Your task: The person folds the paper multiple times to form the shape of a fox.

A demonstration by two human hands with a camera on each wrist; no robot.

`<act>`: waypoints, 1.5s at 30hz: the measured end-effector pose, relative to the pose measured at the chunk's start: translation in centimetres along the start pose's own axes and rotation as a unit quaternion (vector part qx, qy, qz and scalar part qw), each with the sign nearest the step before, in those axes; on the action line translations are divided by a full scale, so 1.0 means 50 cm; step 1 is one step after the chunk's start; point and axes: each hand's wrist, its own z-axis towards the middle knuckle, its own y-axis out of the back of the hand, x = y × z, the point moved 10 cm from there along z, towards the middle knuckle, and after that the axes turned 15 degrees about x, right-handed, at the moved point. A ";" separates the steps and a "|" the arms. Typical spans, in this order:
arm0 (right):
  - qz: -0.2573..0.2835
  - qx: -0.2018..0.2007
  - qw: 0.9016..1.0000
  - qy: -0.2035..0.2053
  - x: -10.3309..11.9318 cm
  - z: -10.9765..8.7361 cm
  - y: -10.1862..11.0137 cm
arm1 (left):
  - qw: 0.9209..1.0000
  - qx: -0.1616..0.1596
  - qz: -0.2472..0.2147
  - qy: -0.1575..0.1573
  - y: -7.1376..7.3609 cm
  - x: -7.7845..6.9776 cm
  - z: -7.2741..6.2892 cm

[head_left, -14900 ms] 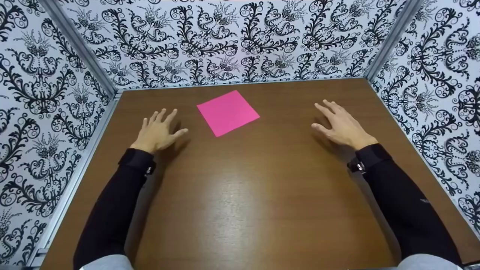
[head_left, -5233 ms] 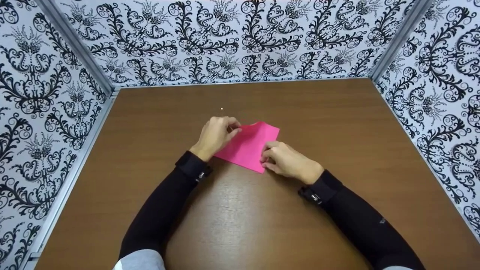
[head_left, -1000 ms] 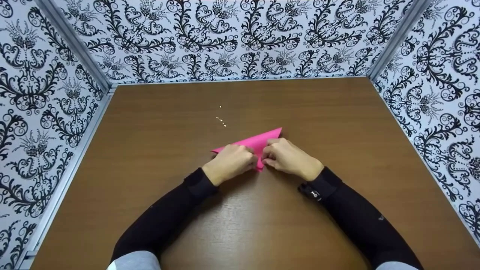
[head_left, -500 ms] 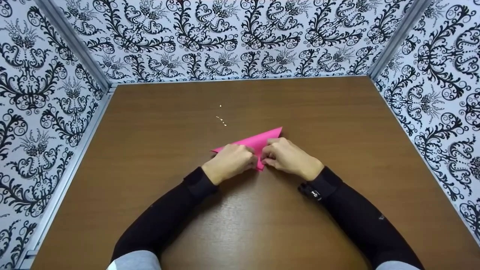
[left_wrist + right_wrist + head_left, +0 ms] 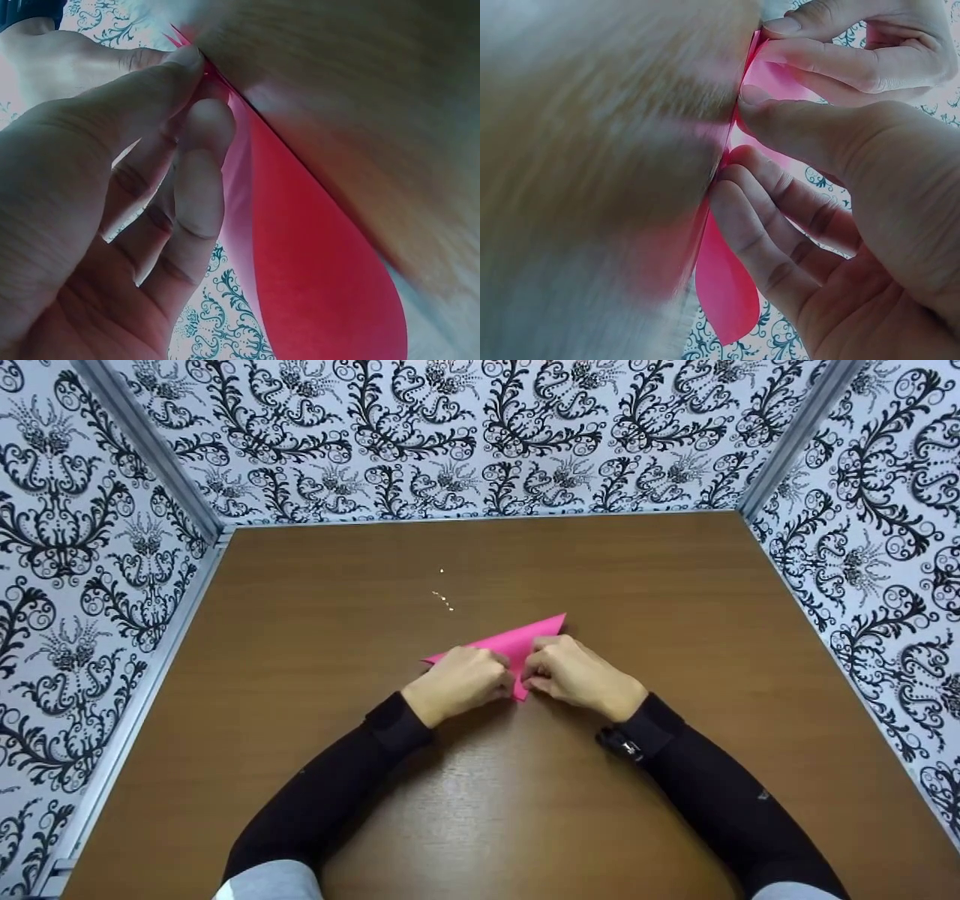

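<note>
A sheet of pink paper lies doubled over near the middle of the table, its far side a rounded, uncreased bend. At its near corner, my left hand pinches the paper between thumb and forefinger. My right hand is just beside it, thumb and curled fingers gripping the same corner region along the right edge. The left wrist view shows the paper bulging open in a loop between its two layers. Seen from the right wrist, the paper's curled end hangs below the fingertips, which sit right at the tabletop.
The brown wooden table fills the space before me. Patterned black-and-white walls with grey metal corner posts enclose its back and sides. Small bright specks show on the tabletop beyond the paper.
Earliest, the paper lay flat farther back with both hands spread apart. Later both hands held it nearer me, and the far part came over toward me. Over the last second, almost nothing moved.
</note>
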 end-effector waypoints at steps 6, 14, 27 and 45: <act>-0.007 -0.006 1.000 0.006 0.003 -0.001 0.005 | 1.000 0.010 0.000 0.007 0.000 0.007 0.001; -0.005 -0.009 1.000 0.015 0.007 -0.002 0.005 | 1.000 0.016 -0.013 0.006 -0.003 0.010 0.003; 0.015 -0.002 1.000 -0.003 0.006 -0.005 0.003 | 0.999 -0.006 -0.044 0.030 0.015 0.037 -0.001; 0.012 -0.004 1.000 0.000 0.005 0.000 0.002 | 0.998 0.007 -0.061 0.027 -0.010 0.026 0.001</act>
